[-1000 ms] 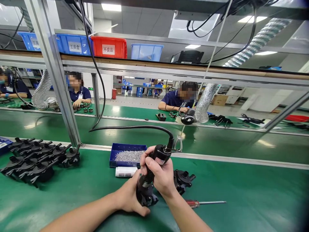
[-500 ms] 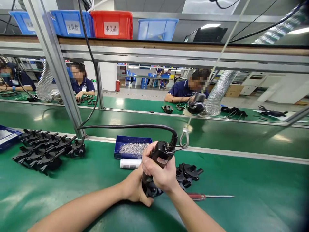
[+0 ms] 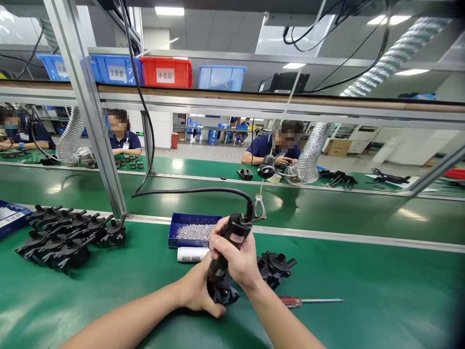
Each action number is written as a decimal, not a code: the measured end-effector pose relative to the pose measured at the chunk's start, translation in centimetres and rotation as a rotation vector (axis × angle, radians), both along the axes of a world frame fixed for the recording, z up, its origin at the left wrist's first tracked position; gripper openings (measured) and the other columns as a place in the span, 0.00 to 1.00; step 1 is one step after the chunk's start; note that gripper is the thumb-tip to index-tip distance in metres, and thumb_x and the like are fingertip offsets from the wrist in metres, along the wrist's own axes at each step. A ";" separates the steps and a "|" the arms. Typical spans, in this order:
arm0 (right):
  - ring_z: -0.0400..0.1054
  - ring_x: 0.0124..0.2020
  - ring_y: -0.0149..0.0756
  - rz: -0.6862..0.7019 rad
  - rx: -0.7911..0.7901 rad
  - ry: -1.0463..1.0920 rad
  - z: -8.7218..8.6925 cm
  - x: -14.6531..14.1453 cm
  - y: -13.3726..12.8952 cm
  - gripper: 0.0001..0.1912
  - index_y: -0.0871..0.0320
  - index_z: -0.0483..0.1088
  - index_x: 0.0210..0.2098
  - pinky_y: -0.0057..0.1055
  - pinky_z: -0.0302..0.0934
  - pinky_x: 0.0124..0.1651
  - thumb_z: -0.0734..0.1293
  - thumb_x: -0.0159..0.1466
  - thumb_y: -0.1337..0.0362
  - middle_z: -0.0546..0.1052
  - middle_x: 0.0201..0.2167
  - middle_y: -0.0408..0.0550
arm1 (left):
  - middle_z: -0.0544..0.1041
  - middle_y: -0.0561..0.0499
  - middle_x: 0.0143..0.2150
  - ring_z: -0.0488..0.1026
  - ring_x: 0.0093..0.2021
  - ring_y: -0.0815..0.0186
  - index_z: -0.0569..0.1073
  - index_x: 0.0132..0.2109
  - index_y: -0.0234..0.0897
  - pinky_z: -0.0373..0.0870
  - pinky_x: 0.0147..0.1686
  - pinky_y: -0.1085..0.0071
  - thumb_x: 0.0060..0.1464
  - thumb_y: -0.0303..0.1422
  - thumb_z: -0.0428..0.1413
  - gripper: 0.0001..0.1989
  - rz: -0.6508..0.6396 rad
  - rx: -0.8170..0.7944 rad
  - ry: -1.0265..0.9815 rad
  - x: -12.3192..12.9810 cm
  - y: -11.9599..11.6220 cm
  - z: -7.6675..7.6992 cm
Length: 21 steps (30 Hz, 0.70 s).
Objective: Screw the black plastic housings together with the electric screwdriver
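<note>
My right hand (image 3: 238,254) is wrapped round a black electric screwdriver (image 3: 232,237), which stands tilted with its cable leaving the top. Under its lower end lies a black plastic part (image 3: 224,294) on the green bench. My left hand (image 3: 198,288) is closed round the side of that part, its thumb along the near edge. The screwdriver's tip is hidden against the part. Just behind my hands are a blue tray of small silver screws (image 3: 194,232) and a white cylinder (image 3: 192,254) lying on its side.
A red-handled screwdriver (image 3: 312,301) lies to the right, near more black plastic parts (image 3: 278,266). Rows of similar parts (image 3: 69,232) stand at left beside a metal post (image 3: 90,116). A cable (image 3: 192,190) crosses above the bench. Several people work at the opposite bench.
My view has tipped up and shifted slightly, so the shelf bins sit lower in the picture. Both hands keep their grip, with the screwdriver still on the black part.
</note>
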State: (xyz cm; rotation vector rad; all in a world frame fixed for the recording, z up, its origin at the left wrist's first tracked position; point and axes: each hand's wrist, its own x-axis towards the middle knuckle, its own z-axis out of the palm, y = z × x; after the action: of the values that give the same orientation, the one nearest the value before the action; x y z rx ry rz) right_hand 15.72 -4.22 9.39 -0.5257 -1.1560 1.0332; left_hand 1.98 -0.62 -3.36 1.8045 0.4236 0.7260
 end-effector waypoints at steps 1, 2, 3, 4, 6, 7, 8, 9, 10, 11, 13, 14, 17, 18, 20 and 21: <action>0.69 0.20 0.30 0.007 0.009 0.019 0.3 0.5 -0.2 0.09 0.55 0.74 0.37 0.28 0.67 0.26 0.78 0.64 0.63 0.78 0.25 0.41 | 0.71 0.39 0.67 0.69 0.66 0.39 0.62 0.72 0.39 0.65 0.69 0.43 0.32 0.31 0.79 0.60 0.001 0.004 -0.011 -0.2 0.2 -0.2; 0.71 0.22 0.31 0.016 0.018 0.049 0.6 1.2 -0.5 0.08 0.55 0.75 0.38 0.28 0.68 0.27 0.78 0.64 0.63 0.79 0.26 0.42 | 0.70 0.38 0.67 0.68 0.67 0.39 0.60 0.73 0.40 0.64 0.69 0.43 0.31 0.33 0.81 0.64 -0.001 -0.008 -0.022 -0.5 0.4 -0.5; 0.71 0.22 0.31 0.029 0.025 0.082 0.9 2.0 -0.7 0.08 0.54 0.76 0.38 0.27 0.69 0.27 0.78 0.64 0.64 0.80 0.27 0.42 | 0.71 0.39 0.66 0.69 0.66 0.41 0.57 0.74 0.42 0.64 0.69 0.44 0.30 0.36 0.82 0.66 -0.002 -0.040 -0.030 -0.7 0.6 -0.8; 0.71 0.22 0.31 0.043 0.032 0.103 1.1 2.8 -0.8 0.08 0.53 0.76 0.39 0.26 0.68 0.27 0.79 0.64 0.63 0.80 0.27 0.41 | 0.73 0.40 0.63 0.71 0.64 0.43 0.55 0.74 0.44 0.65 0.67 0.46 0.31 0.39 0.83 0.68 0.001 -0.089 -0.035 -0.8 0.6 -1.1; 0.70 0.21 0.30 0.055 0.050 0.080 1.1 4.4 -0.8 0.09 0.52 0.76 0.40 0.26 0.67 0.25 0.79 0.64 0.63 0.80 0.27 0.41 | 0.76 0.45 0.55 0.76 0.54 0.52 0.53 0.74 0.45 0.69 0.59 0.52 0.38 0.44 0.81 0.64 0.039 -0.212 -0.036 -1.0 0.6 -1.6; 0.70 0.21 0.31 0.037 0.061 0.047 1.0 5.0 -0.6 0.09 0.52 0.76 0.41 0.26 0.67 0.25 0.79 0.65 0.63 0.80 0.27 0.42 | 0.77 0.48 0.50 0.76 0.48 0.56 0.55 0.73 0.45 0.70 0.55 0.56 0.42 0.45 0.80 0.59 0.070 -0.266 -0.032 -1.0 0.5 -1.7; 0.71 0.21 0.31 0.000 0.072 0.014 0.7 5.4 -0.2 0.08 0.53 0.76 0.41 0.26 0.68 0.25 0.78 0.66 0.63 0.80 0.27 0.42 | 0.77 0.51 0.47 0.75 0.44 0.60 0.58 0.72 0.44 0.69 0.52 0.58 0.45 0.45 0.79 0.55 0.105 -0.308 -0.025 -0.9 0.4 -1.7; 0.72 0.21 0.32 -0.039 0.080 -0.013 0.3 5.7 0.1 0.08 0.53 0.76 0.41 0.27 0.69 0.26 0.78 0.66 0.64 0.80 0.27 0.42 | 0.77 0.52 0.44 0.74 0.41 0.62 0.61 0.70 0.43 0.69 0.49 0.61 0.46 0.44 0.78 0.51 0.136 -0.338 -0.017 -0.9 0.3 -1.7; 0.72 0.22 0.32 -0.074 0.084 -0.030 0.0 5.7 0.5 0.07 0.53 0.76 0.41 0.27 0.69 0.26 0.78 0.67 0.64 0.80 0.27 0.42 | 0.77 0.53 0.43 0.73 0.40 0.63 0.64 0.68 0.42 0.68 0.48 0.62 0.46 0.43 0.78 0.48 0.157 -0.356 -0.013 -0.8 0.2 -1.6; 0.72 0.22 0.32 -0.097 0.080 -0.036 -0.4 5.6 0.8 0.07 0.54 0.76 0.40 0.27 0.69 0.26 0.78 0.67 0.64 0.80 0.27 0.42 | 0.77 0.53 0.43 0.73 0.40 0.64 0.66 0.66 0.42 0.67 0.47 0.64 0.45 0.42 0.78 0.46 0.167 -0.365 -0.012 -0.8 0.2 -1.4; 0.71 0.21 0.32 -0.104 0.061 -0.035 -0.9 5.3 1.4 0.08 0.54 0.76 0.39 0.27 0.68 0.25 0.78 0.66 0.64 0.79 0.27 0.41 | 0.77 0.53 0.43 0.73 0.40 0.64 0.67 0.66 0.41 0.67 0.46 0.65 0.45 0.40 0.79 0.45 0.166 -0.372 -0.013 -0.8 0.1 -0.9; 0.71 0.21 0.31 -0.098 0.050 -0.037 -1.1 5.1 1.5 0.08 0.54 0.76 0.39 0.28 0.67 0.25 0.78 0.66 0.63 0.79 0.27 0.41 | 0.77 0.53 0.43 0.73 0.40 0.64 0.67 0.66 0.42 0.67 0.46 0.65 0.46 0.40 0.78 0.44 0.161 -0.376 -0.014 -0.9 0.1 -0.7; 0.70 0.20 0.32 -0.083 0.032 -0.066 -1.0 4.8 1.7 0.08 0.54 0.75 0.39 0.28 0.66 0.25 0.78 0.65 0.63 0.79 0.26 0.41 | 0.78 0.53 0.44 0.74 0.42 0.64 0.66 0.67 0.43 0.67 0.47 0.65 0.47 0.38 0.77 0.44 0.131 -0.381 0.000 -1.1 0.2 -0.1; 0.70 0.20 0.32 -0.083 0.026 -0.082 -0.8 4.8 1.6 0.08 0.54 0.75 0.39 0.29 0.66 0.24 0.77 0.65 0.62 0.80 0.26 0.41 | 0.78 0.53 0.45 0.74 0.42 0.64 0.66 0.67 0.43 0.67 0.47 0.65 0.47 0.38 0.77 0.44 0.121 -0.382 0.009 -1.1 0.2 0.1; 0.70 0.20 0.32 -0.098 -0.001 -0.123 -0.4 4.5 1.4 0.08 0.54 0.75 0.40 0.30 0.66 0.25 0.77 0.65 0.61 0.80 0.26 0.41 | 0.79 0.53 0.44 0.75 0.42 0.64 0.66 0.66 0.43 0.68 0.46 0.65 0.47 0.37 0.77 0.44 0.112 -0.380 0.026 -1.2 0.3 0.5; 0.69 0.19 0.32 -0.103 -0.010 -0.141 -0.2 4.3 1.2 0.08 0.54 0.75 0.39 0.30 0.65 0.24 0.77 0.65 0.61 0.79 0.26 0.41 | 0.79 0.53 0.44 0.75 0.42 0.64 0.67 0.66 0.42 0.69 0.46 0.65 0.47 0.36 0.77 0.43 0.110 -0.380 0.034 -1.1 0.4 0.6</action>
State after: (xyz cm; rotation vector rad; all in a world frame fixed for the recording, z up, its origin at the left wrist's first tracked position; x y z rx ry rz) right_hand 19.99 -3.03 9.14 -0.6675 -1.2355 0.9250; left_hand 0.86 -0.26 -2.74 1.4458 0.6420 0.6409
